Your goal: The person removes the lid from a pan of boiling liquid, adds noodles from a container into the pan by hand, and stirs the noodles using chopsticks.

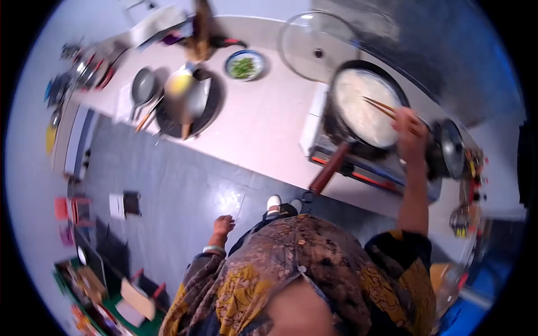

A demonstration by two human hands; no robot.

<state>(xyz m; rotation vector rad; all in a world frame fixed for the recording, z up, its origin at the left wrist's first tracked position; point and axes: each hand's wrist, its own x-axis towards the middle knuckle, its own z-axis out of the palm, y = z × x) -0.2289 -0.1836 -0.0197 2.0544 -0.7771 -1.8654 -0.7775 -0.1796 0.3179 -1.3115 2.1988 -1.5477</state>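
Note:
My right hand (411,130) is closed around a pair of chopsticks (381,106), whose tips touch the creamy white food in the frying pan (401,94). That pale food (364,112) covers most of the pan's inside. The pan sits on a stove (364,172), with its reddish-brown handle (330,168) reaching out over the counter's front edge. My left hand (224,224) hangs low beside my body, away from the counter. It holds nothing, and its fingers are loosely bent and slightly apart.
A glass lid (302,53) rests behind the pan. A bowl of chopped greens (243,65) stands mid-counter. Farther left are a dark round pan (213,106) with blurred things in it and a small grey pan (144,85). A dark lidded pot (448,148) is right of my hand.

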